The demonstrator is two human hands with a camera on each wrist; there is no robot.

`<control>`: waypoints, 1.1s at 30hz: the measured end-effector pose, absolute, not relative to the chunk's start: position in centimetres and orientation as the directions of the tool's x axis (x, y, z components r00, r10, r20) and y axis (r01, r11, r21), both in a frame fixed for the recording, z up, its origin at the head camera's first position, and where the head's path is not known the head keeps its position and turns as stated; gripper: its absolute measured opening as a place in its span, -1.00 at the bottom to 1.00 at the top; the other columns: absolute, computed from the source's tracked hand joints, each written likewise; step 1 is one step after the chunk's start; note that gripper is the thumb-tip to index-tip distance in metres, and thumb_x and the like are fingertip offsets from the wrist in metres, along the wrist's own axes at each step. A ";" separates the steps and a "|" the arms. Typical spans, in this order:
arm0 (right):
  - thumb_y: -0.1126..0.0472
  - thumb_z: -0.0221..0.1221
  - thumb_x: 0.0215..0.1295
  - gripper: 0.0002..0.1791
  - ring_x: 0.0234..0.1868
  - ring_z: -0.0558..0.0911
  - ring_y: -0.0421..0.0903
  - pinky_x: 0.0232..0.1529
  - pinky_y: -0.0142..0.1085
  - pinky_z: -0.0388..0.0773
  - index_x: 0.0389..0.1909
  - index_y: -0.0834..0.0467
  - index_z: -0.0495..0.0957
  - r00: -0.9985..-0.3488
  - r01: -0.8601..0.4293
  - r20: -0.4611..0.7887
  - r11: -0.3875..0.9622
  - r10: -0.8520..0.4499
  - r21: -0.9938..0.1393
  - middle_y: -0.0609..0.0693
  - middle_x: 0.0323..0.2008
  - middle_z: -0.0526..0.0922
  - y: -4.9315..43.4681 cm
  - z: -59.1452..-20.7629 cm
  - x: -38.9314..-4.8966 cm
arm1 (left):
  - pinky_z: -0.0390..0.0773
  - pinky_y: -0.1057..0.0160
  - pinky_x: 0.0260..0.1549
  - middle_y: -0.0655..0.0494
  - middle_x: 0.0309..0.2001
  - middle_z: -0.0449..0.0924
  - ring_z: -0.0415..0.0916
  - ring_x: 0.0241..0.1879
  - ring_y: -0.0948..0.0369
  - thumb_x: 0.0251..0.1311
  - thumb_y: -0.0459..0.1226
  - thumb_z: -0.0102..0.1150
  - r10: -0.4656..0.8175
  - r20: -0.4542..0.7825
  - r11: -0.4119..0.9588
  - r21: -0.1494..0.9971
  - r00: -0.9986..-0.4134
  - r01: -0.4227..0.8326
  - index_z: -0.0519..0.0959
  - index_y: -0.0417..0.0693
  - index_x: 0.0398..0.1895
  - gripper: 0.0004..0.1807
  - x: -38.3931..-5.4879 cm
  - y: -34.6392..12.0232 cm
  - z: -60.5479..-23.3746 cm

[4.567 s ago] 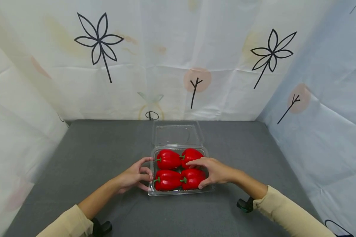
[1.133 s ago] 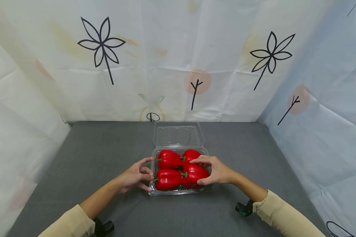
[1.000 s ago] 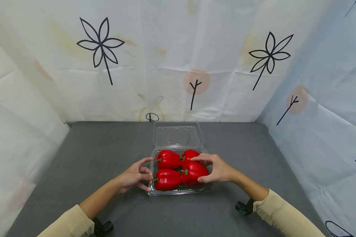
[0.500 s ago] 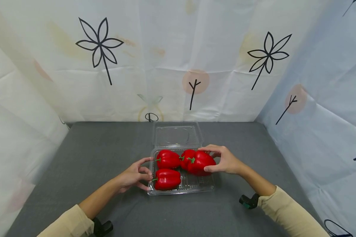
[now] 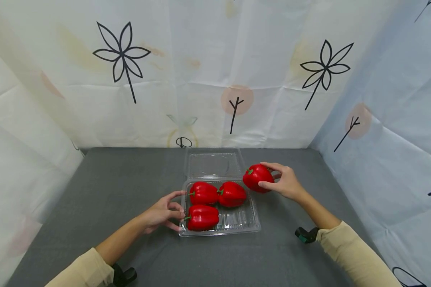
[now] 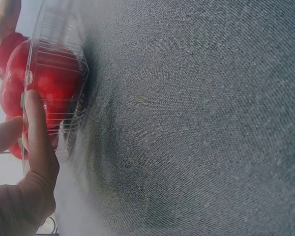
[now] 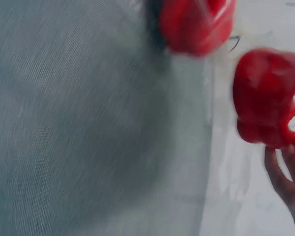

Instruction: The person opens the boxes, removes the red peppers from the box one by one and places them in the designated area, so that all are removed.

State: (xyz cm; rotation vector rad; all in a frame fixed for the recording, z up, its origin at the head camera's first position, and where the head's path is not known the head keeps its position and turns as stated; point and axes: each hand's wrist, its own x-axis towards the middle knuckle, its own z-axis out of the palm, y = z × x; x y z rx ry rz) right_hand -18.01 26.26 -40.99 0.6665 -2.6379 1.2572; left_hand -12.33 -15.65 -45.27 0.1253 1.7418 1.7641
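My right hand [image 5: 286, 184] grips a red bell pepper [image 5: 256, 179] by its blunt end, raised off the surface beyond the right back corner of a clear plastic clamshell container [image 5: 238, 227]. Its green stem points left. Three more red bell peppers lie in the container: back left [image 5: 203, 193], back right [image 5: 232, 194] and front left [image 5: 203, 218]. The front right of the tray shows its bare ribbed bottom. With thumb and fingers, my left hand [image 5: 161, 214] holds the container's left rim; the left wrist view shows the fingers at the rim [image 6: 28, 78].
The container's hinged lid [image 5: 215, 162] lies back, unfolded toward the rear. Grey cloth [image 5: 129, 179] covers the table. White patterned fabric [image 5: 186, 71] hangs behind and at both sides.
My right hand has lifted the front right pepper out of the container and carried it back and to the right. My left hand has stayed on the rim.
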 end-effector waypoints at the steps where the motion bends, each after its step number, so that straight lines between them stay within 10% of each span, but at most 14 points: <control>1: 0.26 0.42 0.07 -0.37 -0.04 0.59 0.15 -0.18 -0.10 0.69 0.21 0.29 0.53 -0.897 -0.442 0.327 0.569 -0.297 -0.694 0.25 0.08 0.62 26.5 -41.2 -18.3 | 0.72 -0.06 -0.32 -0.02 -0.29 0.53 0.55 -0.32 0.09 0.28 -0.45 0.17 0.496 -0.368 0.092 0.923 -0.786 -0.374 0.01 -0.11 0.53 -0.19 -12.3 -15.6 -45.3; 15: 0.19 0.39 0.17 -0.36 -0.04 0.54 0.19 -0.12 0.09 0.60 0.25 0.34 0.47 -0.897 -0.174 0.407 0.709 0.173 -0.684 0.32 0.02 0.60 30.5 -44.1 -21.3 | 0.72 -0.06 -0.32 -0.03 -0.28 0.53 0.56 -0.31 0.09 0.28 -0.43 0.19 0.487 -0.377 0.091 0.919 -0.788 -0.384 0.02 -0.09 0.54 -0.18 -12.2 -15.7 -45.3; 33: 0.01 0.26 0.31 -0.27 0.21 0.42 0.34 0.20 0.26 0.40 0.36 0.34 0.34 -0.929 0.087 0.216 0.744 0.301 -0.663 0.39 0.22 0.47 33.0 -46.8 -22.9 | 0.72 -0.07 -0.32 -0.04 -0.27 0.53 0.55 -0.30 0.08 0.27 -0.44 0.18 0.491 -0.379 0.086 0.917 -0.784 -0.389 0.01 -0.09 0.54 -0.17 -12.4 -15.8 -45.4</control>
